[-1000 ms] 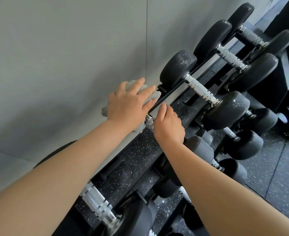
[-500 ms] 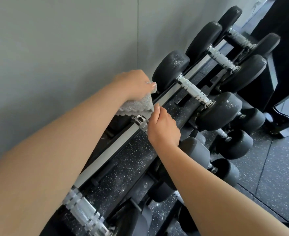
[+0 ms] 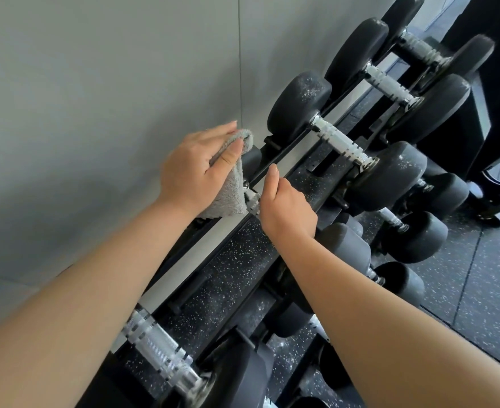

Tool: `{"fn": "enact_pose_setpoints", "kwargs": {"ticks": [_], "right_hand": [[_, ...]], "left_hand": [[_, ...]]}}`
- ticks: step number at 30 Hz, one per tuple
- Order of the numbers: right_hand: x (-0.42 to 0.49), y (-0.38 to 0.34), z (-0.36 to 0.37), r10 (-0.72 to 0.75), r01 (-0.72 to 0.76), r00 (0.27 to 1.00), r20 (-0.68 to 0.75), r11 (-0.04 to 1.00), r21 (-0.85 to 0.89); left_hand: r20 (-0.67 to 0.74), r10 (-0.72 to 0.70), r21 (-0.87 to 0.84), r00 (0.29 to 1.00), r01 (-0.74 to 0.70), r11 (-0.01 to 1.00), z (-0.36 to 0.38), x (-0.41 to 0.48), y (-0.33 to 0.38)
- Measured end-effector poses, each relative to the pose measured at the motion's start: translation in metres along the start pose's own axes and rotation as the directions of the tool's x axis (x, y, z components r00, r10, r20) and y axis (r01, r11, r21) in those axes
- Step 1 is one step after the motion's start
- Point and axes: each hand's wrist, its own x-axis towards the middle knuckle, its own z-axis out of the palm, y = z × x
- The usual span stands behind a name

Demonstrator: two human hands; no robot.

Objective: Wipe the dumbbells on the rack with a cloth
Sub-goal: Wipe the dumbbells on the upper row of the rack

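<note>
My left hand grips a grey fluffy cloth and presses it over the far black head of a dumbbell on the top shelf of the rack. That head is almost wholly hidden by the cloth. My right hand is curled round the same dumbbell's silver handle, of which only a short piece shows. Its near head sits under my right wrist. Beyond it lies a dusty black dumbbell with a ribbed silver handle.
A grey wall runs close along the left of the rack. More black dumbbells line the top shelf further back, and several sit on lower shelves. Another silver handle lies nearest me. Speckled rubber floor is on the right.
My left hand has rolled back over the dumbbell's far head with the cloth, thumb now on top. My right hand has kept its hold on the handle.
</note>
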Motion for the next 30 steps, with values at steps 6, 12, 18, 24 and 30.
{"fn": "enact_pose_setpoints", "kwargs": {"ticks": [6, 12, 18, 24, 30], "right_hand": [[0.003, 0.001, 0.005, -0.028, 0.028, 1.0, 0.01, 0.999, -0.029], [0.003, 0.001, 0.005, -0.043, 0.042, 0.999, -0.016, 0.998, -0.047], [0.002, 0.001, 0.003, -0.024, 0.024, 1.0, -0.016, 1.0, -0.02], [0.002, 0.0, 0.0, 0.006, -0.006, 1.0, 0.004, 1.0, 0.015], [0.001, 0.0, 0.0, 0.006, -0.006, 1.0, 0.007, 1.0, -0.003]], "left_hand": [[0.148, -0.077, 0.1, 0.986, 0.062, 0.993, 0.001, 0.028, 0.016], [0.342, -0.273, 0.31, 0.899, 0.167, 0.936, 0.007, 0.067, 0.027], [0.344, -0.26, 0.3, 0.902, 0.157, 0.941, 0.005, 0.07, 0.027], [0.199, -0.044, 0.082, 0.979, 0.028, 0.996, -0.001, 0.033, 0.015], [-0.01, 0.021, 0.019, 1.0, -0.021, 1.0, 0.008, 0.01, 0.001]]}}
